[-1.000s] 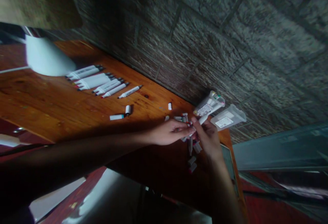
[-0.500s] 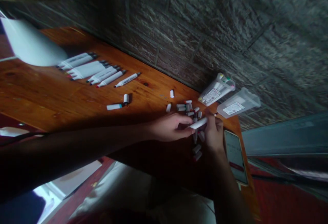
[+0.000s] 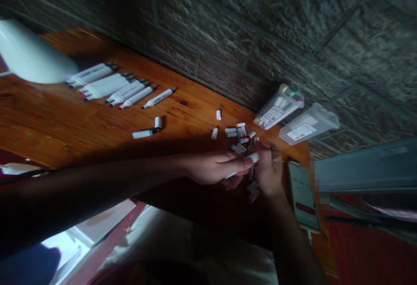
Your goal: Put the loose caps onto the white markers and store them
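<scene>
My left hand [image 3: 211,170] is closed round a white marker [image 3: 232,174], which slants up to the right between its fingers. At the marker's upper end is my right hand [image 3: 267,170], its fingers curled against that end and partly hidden. Around and beneath both hands lies a loose cluster of short marker caps [image 3: 241,131], white with coloured ends. Two more caps sit apart from the cluster, a white cap [image 3: 218,114] and a yellow-ended cap [image 3: 214,133].
Several white markers [image 3: 127,91] lie in a row at the left of the wooden table [image 3: 185,124], by a white lamp-like object [image 3: 35,54]. Against the stone wall [image 3: 224,63] stand a clear case with markers [image 3: 276,109] and another clear case [image 3: 308,126]. A phone [image 3: 302,196] lies at right.
My left hand has closed further round the marker, which earlier was held between fingertips. My right hand has shifted slightly on its end. The whole view has tilted a little.
</scene>
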The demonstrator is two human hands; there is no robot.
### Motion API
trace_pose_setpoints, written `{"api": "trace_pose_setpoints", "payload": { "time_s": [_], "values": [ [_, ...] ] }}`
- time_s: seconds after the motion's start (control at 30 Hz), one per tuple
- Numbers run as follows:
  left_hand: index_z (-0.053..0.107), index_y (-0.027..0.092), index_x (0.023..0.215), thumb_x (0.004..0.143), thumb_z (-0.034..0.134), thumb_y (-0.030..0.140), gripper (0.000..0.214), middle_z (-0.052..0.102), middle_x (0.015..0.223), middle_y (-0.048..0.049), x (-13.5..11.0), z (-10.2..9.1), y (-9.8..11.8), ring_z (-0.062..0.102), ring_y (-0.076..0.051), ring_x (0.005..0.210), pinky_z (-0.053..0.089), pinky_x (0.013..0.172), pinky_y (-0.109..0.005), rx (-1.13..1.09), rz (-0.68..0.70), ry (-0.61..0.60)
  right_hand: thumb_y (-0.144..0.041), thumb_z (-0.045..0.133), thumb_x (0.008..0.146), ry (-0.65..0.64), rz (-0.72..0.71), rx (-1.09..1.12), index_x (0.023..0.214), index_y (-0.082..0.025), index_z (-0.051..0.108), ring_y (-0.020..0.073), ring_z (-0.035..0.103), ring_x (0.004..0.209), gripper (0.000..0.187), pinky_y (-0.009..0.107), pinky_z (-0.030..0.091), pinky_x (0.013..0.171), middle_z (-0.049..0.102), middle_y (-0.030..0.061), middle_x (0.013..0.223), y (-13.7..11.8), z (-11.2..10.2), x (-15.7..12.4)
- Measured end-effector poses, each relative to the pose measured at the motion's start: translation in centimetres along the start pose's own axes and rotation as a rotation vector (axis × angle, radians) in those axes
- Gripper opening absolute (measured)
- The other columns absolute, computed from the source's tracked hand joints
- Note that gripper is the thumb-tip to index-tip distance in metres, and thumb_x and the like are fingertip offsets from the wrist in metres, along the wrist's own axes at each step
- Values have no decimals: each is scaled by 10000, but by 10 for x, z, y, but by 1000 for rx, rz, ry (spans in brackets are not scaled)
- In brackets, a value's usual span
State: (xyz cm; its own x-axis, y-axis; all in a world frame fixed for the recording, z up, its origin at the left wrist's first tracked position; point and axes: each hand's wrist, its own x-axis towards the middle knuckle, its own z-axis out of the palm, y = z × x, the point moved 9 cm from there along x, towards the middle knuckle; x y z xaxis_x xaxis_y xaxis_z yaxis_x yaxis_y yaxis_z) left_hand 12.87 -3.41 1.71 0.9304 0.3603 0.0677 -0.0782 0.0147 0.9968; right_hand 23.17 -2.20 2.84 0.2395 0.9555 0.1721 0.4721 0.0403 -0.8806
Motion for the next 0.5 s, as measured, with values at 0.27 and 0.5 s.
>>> {"api": "trace_pose_setpoints", "payload": {
  "time_s": [0.27,0.5],
  "values": [
    [379,227,694,958,362,539,409,248,416,63,2,26,-8,420,-164,441,420,504,-316,-616,-109,-177,-487,413,902,40,55,35,494,-261,316,133,363,425,477,268,327,428,386,-11,419,-4,4,-8],
    [517,164,758,969,443,504,406,511,594,16,8,-1,-6,499,-118,566,427,569,-251,-215,-77,1,-516,455,906,125,-32,107,472,-229,377,105,369,386,526,257,276,383,392,-34,405,-6,-7,-3]
  ]
}}
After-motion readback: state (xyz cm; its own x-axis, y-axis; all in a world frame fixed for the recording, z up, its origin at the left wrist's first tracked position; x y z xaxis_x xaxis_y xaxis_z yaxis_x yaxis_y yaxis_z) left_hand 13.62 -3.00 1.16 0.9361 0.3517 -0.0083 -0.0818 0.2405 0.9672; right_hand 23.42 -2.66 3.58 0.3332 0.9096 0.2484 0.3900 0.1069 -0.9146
